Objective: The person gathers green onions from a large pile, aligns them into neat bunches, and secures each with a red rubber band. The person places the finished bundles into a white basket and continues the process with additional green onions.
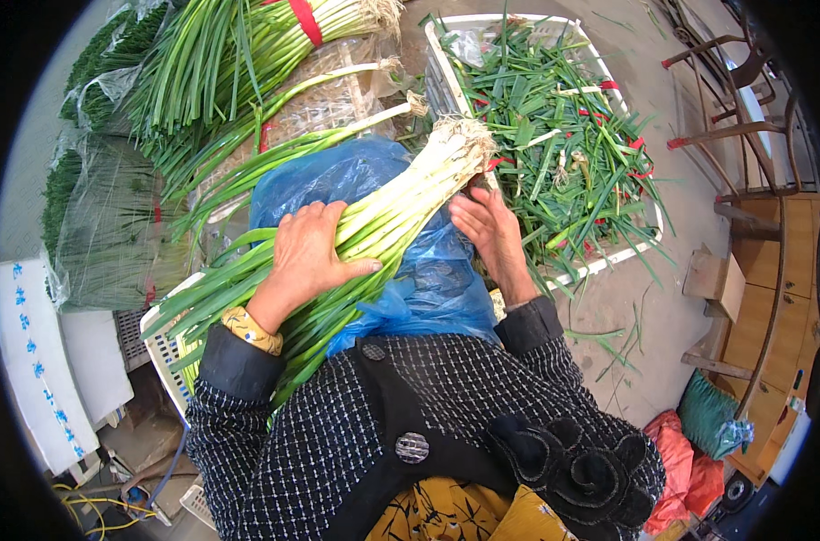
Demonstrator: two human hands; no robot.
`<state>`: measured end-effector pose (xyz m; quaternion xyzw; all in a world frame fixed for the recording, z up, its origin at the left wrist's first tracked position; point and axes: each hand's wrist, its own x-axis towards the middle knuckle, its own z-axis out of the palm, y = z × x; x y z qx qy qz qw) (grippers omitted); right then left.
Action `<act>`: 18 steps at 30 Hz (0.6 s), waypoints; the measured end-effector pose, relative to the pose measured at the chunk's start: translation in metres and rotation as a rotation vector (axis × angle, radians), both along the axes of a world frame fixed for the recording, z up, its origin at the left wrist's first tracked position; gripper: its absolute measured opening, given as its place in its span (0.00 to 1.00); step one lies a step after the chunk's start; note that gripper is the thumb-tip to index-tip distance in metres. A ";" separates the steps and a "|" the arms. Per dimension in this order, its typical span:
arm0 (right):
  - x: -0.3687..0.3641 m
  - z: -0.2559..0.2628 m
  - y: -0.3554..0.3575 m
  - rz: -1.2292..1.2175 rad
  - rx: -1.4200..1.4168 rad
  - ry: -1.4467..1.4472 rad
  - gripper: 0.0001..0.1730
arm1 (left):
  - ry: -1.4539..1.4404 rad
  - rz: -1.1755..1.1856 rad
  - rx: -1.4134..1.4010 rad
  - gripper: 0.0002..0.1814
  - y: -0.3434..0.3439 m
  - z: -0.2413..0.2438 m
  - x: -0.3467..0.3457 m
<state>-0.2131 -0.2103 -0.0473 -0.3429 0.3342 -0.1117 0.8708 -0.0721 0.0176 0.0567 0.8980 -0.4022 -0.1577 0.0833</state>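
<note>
A loose bunch of green garlic (396,196) lies slantwise over my lap, its white root ends toward the upper right and its leaves toward the lower left. My left hand (315,250) grips it from above near the middle, thumb spread across the stalks. Just right of the white ends, my right hand (489,230) is held with its palm toward the bunch and its fingers apart, with nothing seen in it. A blue plastic sheet (329,172) covers my lap under the stalks. Two single stalks (356,128) lie beyond it.
A white plastic crate (616,260) of cut leaves and red tape scraps stands at the right. Beyond my left hand lies a bundle (247,74) tied with red tape (306,20). Wrapped greens (105,223) sit at the left. Metal-framed chairs (755,128) stand far right.
</note>
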 end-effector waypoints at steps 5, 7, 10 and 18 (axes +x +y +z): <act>0.047 0.010 0.011 0.052 -0.259 -0.213 0.24 | -0.231 -0.011 -0.064 0.43 0.003 0.009 -0.029; 0.067 0.015 0.016 0.080 -0.329 -0.357 0.23 | -0.302 0.051 -0.090 0.42 0.010 0.011 -0.031; 0.076 0.025 0.000 0.390 -0.786 0.127 0.16 | -0.259 0.083 -0.037 0.39 0.010 0.008 -0.029; 0.082 0.050 -0.041 0.350 -1.693 -0.022 0.15 | -0.314 0.072 -0.076 0.37 0.000 -0.008 -0.040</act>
